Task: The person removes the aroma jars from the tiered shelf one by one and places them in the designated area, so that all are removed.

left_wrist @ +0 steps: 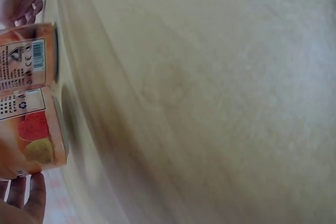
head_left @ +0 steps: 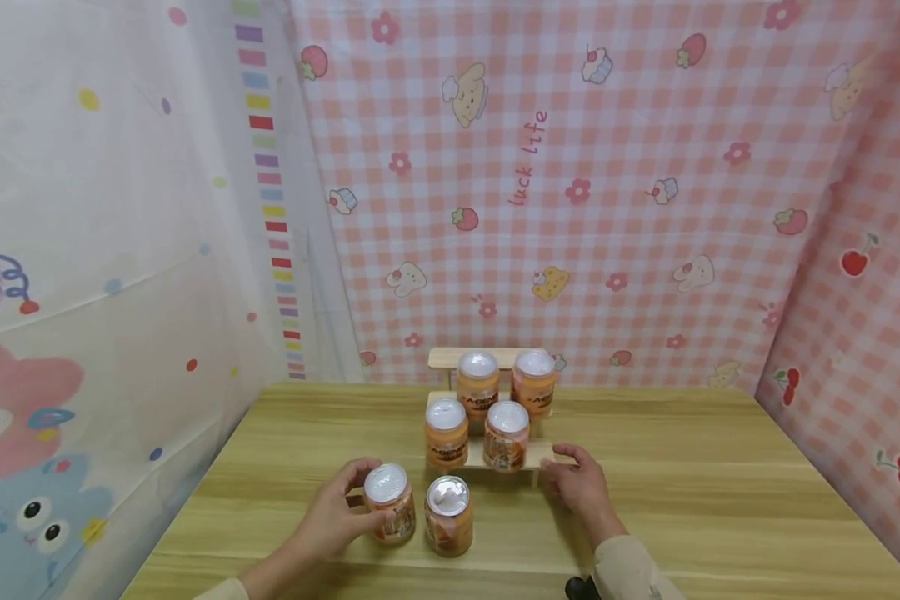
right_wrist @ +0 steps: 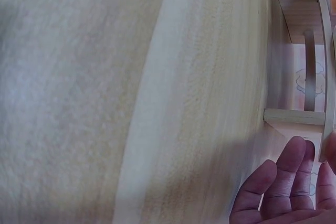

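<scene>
My left hand (head_left: 337,512) grips an orange can (head_left: 392,510) with a silvery lid, thumb and fingers around its left side. In the left wrist view that can (left_wrist: 31,135) shows red and yellow fruit on its label. A second orange can (head_left: 450,518) stands upright on the table just right of it. Behind them a stepped wooden rack (head_left: 540,454) carries several similar cans, among them a front left can (head_left: 446,437) and a front right can (head_left: 506,437). My right hand (head_left: 581,492) is at the right end of the rack's lowest shelf, fingers loosely bent.
The rack's top shelf (head_left: 450,358) rises behind the cans. A wood-grain table (head_left: 682,500) extends to both sides. A pink checked cloth (head_left: 607,242) hangs at the back, and a white patterned cloth (head_left: 142,250) hangs on the left.
</scene>
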Available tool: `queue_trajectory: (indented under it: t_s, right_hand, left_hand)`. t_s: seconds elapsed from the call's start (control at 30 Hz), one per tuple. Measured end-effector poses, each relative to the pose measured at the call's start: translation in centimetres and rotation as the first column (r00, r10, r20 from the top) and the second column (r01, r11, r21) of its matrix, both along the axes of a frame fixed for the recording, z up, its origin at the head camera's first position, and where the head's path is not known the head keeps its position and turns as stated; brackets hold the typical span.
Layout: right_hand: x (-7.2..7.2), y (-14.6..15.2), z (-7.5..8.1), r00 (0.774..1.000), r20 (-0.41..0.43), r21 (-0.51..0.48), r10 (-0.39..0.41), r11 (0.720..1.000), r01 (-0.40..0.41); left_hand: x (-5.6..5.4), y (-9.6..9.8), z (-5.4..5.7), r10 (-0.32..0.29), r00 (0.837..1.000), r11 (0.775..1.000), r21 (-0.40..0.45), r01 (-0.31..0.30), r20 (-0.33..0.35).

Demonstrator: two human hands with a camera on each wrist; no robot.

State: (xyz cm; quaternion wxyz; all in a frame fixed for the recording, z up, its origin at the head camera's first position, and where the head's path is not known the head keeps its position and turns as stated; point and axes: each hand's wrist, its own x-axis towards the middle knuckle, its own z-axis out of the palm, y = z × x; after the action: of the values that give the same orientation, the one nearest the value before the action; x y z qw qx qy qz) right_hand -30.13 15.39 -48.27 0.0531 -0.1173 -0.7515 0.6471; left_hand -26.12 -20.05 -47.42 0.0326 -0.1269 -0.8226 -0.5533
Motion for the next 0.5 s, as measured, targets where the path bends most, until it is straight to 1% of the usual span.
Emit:
queue_trajectory:
  t_s: [0.17,0.27,0.4,0.5]
  right_hand:
    - [-0.06,0.07,0.36,1.000,-0.004,-0.004,0.007,1.000,-0.007]
    - [-0.10,0.08,0.46,1.000,-0.002,-0.001,0.010,1.000,-0.010]
    - [-0.07,0.05,0.26,1.000,0.017,-0.009,0.014,1.000,-0.014]
    - [0.00,0.00,0.08,1.000,0.022,-0.004,0.010,1.000,-0.010]
  left_hand:
    - [0.17,0.48,-0.12,-0.015,1.000,1.000,-0.007,0.015,-0.014]
    - [0.25,0.66,-0.23,-0.013,1.000,1.000,-0.006,0.013,-0.013]
    - [0.33,0.64,-0.66,-0.023,1.000,1.000,-0.020,0.023,-0.008]
    - [0.32,0.52,-1.01,-0.044,0.999,0.998,-0.047,0.043,-0.025]
